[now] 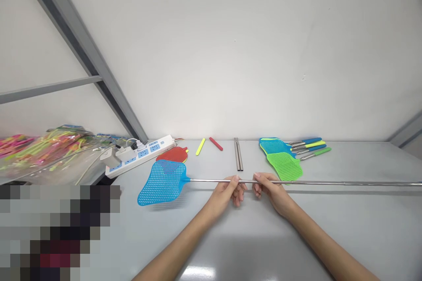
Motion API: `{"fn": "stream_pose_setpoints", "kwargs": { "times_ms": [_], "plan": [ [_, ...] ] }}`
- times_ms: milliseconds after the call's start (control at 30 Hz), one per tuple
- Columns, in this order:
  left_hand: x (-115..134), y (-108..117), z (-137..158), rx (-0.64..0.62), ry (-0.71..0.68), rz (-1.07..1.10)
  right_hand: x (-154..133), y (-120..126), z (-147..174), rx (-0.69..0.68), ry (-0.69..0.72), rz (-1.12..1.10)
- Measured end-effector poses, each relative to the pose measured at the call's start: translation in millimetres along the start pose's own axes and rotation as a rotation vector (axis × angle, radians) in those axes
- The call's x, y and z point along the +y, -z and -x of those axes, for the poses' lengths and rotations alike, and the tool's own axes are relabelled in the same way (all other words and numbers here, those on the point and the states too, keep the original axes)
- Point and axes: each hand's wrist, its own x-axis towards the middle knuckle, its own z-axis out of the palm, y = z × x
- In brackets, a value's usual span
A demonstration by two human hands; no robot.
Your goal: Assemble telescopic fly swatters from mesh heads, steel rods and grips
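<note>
A blue fly swatter (165,183) with a long, extended metal rod is held level above the table. My left hand (230,191) pinches the rod between thumb and fingers, on the side nearer the blue mesh head. A short gap away, my right hand (268,186) pinches the same rod. From there the rod runs on past the right edge of the view, so its far end is hidden. Just beyond my hands lie two metal tubes (238,154), side by side. Behind the blue head, a red swatter head (172,154) lies on the table with a yellow one partly under it.
Several finished swatters, with a green head (285,166) on top, lie at the back right. A yellow handle (200,146) and a red handle (216,143) rest near the wall. A white power strip (141,156) with plugs and bagged colourful items (62,145) are at left.
</note>
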Motion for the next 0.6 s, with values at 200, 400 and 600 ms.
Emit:
{"fn": "stream_pose_setpoints", "kwargs": {
  "times_ms": [200,400,600],
  "plan": [
    [0,5,-3,0.101,0.030,0.121,1,0,-1,0.036,-0.029,-0.040],
    [5,11,-5,0.296,-0.044,0.278,4,1,-2,0.074,-0.011,-0.064],
    [7,19,-3,0.471,-0.187,0.379,0,3,-3,0.155,-0.011,-0.174]
  ]
}}
